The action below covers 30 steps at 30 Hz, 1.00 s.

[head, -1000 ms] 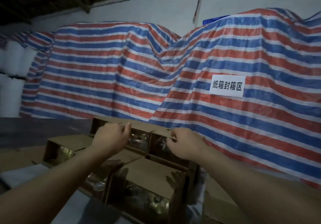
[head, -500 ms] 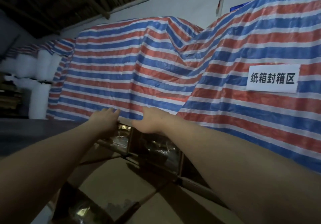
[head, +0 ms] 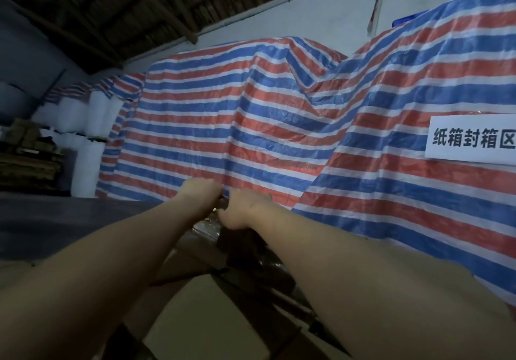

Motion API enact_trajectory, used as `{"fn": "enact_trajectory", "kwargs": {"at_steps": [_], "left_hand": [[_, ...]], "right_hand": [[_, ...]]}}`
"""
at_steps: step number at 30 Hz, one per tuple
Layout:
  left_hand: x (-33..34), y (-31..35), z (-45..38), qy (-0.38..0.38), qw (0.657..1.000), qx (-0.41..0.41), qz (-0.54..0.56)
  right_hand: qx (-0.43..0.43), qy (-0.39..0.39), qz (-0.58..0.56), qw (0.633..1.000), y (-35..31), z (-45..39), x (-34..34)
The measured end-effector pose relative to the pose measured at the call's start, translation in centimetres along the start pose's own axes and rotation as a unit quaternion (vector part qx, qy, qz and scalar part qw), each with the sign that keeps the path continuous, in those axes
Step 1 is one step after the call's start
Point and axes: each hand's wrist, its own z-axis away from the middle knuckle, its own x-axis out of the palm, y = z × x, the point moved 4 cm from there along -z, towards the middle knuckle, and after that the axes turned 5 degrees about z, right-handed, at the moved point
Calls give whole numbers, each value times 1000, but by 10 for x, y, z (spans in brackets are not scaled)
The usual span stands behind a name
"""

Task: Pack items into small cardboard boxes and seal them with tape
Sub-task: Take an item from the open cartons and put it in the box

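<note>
left hand: my left hand is stretched out to the far edge of the small brown cardboard box. its fingers curl over that edge and grip it.
right hand: my right hand is just beside the left one, almost touching. its fingers curl down and grip the same far edge.
box: it sits under both my arms, right in front of the big red, white and blue striped sheet. i see something shiny inside, too dark to tell what.
near box: a closed tan cardboard box lies closer to me than the gripped box.
sign: a white paper sign with black writing hangs on the striped sheet, to the right.
</note>
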Motion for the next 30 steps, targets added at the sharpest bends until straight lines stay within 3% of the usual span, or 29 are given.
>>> {"fn": "enact_trajectory", "kwargs": {"at_steps": [5,9,11,13,15,18,26,30], "left_hand": [[-84,-17,-8,-9,991,35,-132],[-166,-30,0,33,984,19,-174],[-207,-26,10,46,993,2,-110],[-242,-18,24,58,997,-29,44],[-273,-3,41,64,987,-3,148],[-317,24,81,67,972,56,220],[-431,138,195,94,943,219,233],[-457,200,242,19,934,256,248]], "right_hand": [[0,83,-220,972,-9,-2,-51],[44,116,-327,937,-15,10,-112],[58,131,-328,934,-12,26,-147],[66,132,-336,930,-3,51,-179],[74,114,-338,931,9,86,-209],[88,91,-328,936,28,148,-248],[161,123,-277,939,90,360,-343],[214,109,-271,932,125,462,-362]]}}
